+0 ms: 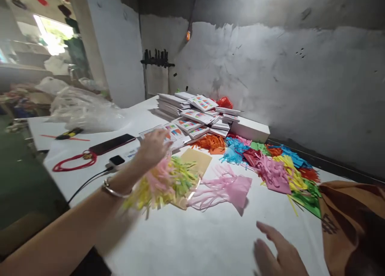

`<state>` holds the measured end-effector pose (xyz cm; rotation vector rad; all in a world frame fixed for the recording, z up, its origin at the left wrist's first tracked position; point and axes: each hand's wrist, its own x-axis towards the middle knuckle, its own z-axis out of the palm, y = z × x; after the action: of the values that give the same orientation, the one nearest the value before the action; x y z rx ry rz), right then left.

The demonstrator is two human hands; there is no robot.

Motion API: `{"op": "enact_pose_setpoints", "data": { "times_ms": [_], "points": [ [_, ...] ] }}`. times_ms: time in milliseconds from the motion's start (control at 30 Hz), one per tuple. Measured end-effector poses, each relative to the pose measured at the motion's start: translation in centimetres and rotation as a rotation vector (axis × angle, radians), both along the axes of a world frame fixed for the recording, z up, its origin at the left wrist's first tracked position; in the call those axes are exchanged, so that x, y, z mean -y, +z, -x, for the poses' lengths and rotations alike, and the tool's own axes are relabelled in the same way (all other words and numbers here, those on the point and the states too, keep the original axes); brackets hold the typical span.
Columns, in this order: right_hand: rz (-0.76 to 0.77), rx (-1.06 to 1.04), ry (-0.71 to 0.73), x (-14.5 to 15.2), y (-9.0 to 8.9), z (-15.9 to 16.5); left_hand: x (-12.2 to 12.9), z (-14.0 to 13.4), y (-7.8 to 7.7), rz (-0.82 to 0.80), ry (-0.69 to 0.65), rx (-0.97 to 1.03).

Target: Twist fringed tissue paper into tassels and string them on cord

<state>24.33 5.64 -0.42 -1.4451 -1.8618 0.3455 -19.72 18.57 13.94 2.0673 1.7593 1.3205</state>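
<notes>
My left hand (154, 148), slightly blurred, reaches over the table beside a printed card (177, 134) with coloured shapes. Its fingers look a little apart, and I cannot tell whether they touch the card. Below that hand is a bunch of pink, yellow and green fringed strips (168, 179), partly over a brown paper sheet (198, 159). To its right lies a pink fringed piece (237, 189) with a solid square end. At the lower right, my right hand (281, 252) hovers with thumb and finger spread, holding nothing.
Stacked printed cards (195, 116) and a white box (251, 129) stand at the back. Coloured fringed bundles (272, 173) lie along the right, near brown cloth (351, 220). On the left are a phone (112, 144), red cord (75, 162), cutter (69, 134) and clear plastic bags (81, 109).
</notes>
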Motion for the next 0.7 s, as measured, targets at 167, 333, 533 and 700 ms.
{"op": "enact_pose_setpoints", "data": {
  "times_ms": [167, 333, 533, 700],
  "points": [
    [0.094, -0.246, -0.061, -11.6, 3.4, 0.7, -2.0, -12.2, -3.8, 0.118, -0.503, -0.215],
    [0.117, -0.17, 0.129, -16.5, 5.2, 2.8, -5.8, -21.5, -7.1, 0.202, -0.726, -0.283],
    [0.026, -0.177, 0.181, -12.1, 7.5, 1.1, -7.0, -22.6, -8.2, 0.265, -0.902, -0.232],
    [0.097, -0.219, 0.361, -8.2, 8.8, -0.9, -4.6, -22.3, -6.3, 0.306, -1.009, -0.15]
  ]
}}
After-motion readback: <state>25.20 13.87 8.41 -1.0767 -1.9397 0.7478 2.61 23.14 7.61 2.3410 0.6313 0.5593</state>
